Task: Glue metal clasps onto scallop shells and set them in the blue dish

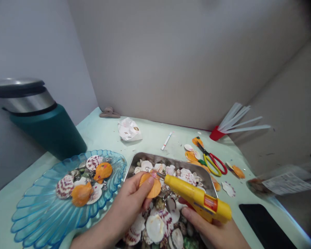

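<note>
L hand [131, 199] pinches an orange shell [153, 190] btwn thumb + fingers; R hand [212, 226] is wrapped round a yellow glue gun [188, 190], trigger mostly hidden. Hands apart from each other, both over the metal tray [176, 159]. Gun nozzle is at the shell's upper edge, touching or just beside it, can't tell which. So, judging by pose, gluing on this shell looks mid-step, not finished; whether glue is on it yet = can't tell. Done so far (approx.): blue dish [41, 218] on the L holds a small pile, incl. an orange fish-shaped piece [103, 172] that looks assembled, plus another orange shell piece [82, 194] and some striped/white shells; joined or loose unclear for most. More orange pcs [190, 156] lie on the surface [150, 141] beside the scissors [217, 164], some w/ green bits on, so prob. partly worked too. Left: tray is full of loose shells [155, 228], apparently unused; translucent sticks [234, 117] stand in a red cup [217, 134], prob. spare glue.
</note>
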A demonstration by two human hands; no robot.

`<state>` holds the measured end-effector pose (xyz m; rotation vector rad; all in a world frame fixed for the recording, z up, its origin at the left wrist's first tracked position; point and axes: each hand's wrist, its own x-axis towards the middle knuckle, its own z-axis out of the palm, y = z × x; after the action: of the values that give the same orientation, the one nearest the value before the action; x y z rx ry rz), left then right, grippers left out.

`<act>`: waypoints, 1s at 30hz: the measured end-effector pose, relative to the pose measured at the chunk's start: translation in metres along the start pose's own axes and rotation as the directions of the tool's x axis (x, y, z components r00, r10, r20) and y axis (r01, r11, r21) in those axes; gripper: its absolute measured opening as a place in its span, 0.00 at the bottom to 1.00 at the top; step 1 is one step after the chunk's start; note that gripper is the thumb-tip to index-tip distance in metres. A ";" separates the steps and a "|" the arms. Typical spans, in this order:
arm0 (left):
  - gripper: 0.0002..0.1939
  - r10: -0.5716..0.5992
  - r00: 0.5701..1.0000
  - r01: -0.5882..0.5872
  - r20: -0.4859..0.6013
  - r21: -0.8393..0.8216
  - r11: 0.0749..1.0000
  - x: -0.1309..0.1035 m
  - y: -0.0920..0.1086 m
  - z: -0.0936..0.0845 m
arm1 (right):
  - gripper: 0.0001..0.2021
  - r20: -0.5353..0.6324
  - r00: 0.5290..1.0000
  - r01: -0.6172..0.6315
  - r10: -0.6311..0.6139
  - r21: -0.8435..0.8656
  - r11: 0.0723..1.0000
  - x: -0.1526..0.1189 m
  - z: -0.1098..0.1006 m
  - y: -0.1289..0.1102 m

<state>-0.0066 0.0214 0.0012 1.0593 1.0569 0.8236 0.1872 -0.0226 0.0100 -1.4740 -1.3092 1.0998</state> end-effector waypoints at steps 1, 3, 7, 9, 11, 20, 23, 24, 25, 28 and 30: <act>0.18 -0.002 1.000 0.002 -0.002 0.002 1.000 0.000 0.000 0.000 | 0.11 -0.007 1.000 0.003 -0.003 0.006 1.000 0.000 0.000 0.000; 0.18 0.002 1.000 -0.002 -0.007 0.006 1.000 0.000 -0.001 0.000 | 0.10 -0.017 1.000 -0.003 0.004 0.016 1.000 0.000 0.001 0.001; 0.18 0.019 1.000 -0.018 -0.018 0.038 0.999 0.001 -0.003 0.000 | 0.07 -0.016 1.000 0.010 -0.010 0.010 1.000 0.001 0.001 0.002; 0.18 0.034 0.999 -0.032 -0.026 0.065 0.997 0.001 -0.005 0.000 | 0.07 -0.001 0.999 0.035 -0.035 0.002 0.999 0.001 0.001 0.002; 0.18 0.052 0.998 -0.048 -0.032 0.098 0.994 0.002 -0.005 0.000 | 0.07 0.021 0.999 0.046 -0.046 -0.008 0.999 0.000 0.001 0.003; 0.17 0.051 0.999 -0.053 0.018 0.141 0.989 0.003 -0.007 0.002 | 0.08 0.033 0.998 0.054 -0.053 -0.032 0.998 0.002 -0.001 0.009; 0.17 0.046 0.999 -0.045 0.000 0.136 0.990 0.002 -0.006 0.002 | 0.09 0.028 0.999 0.035 -0.034 -0.042 0.999 0.003 -0.004 0.010; 0.18 0.045 0.999 -0.044 -0.005 0.135 0.990 0.002 -0.006 0.002 | 0.09 0.034 0.999 0.032 -0.031 -0.038 0.999 0.003 -0.004 0.010; 0.18 0.045 0.999 -0.044 -0.007 0.135 0.990 0.002 -0.006 0.002 | 0.09 0.037 0.999 0.039 -0.038 -0.030 0.999 0.003 -0.004 0.010; 0.18 0.053 0.999 -0.052 -0.004 0.131 0.990 0.002 -0.006 0.002 | 0.07 0.027 0.996 0.087 -0.087 -0.006 0.996 0.002 -0.001 0.009; 0.18 0.061 0.998 -0.060 -0.006 0.124 0.990 0.002 -0.006 0.002 | 0.07 0.013 0.994 0.112 -0.112 -0.005 0.994 0.001 0.000 0.008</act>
<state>-0.0040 0.0212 -0.0052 1.1985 1.0998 0.8202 0.1889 -0.0218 0.0024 -1.3825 -1.3876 1.0352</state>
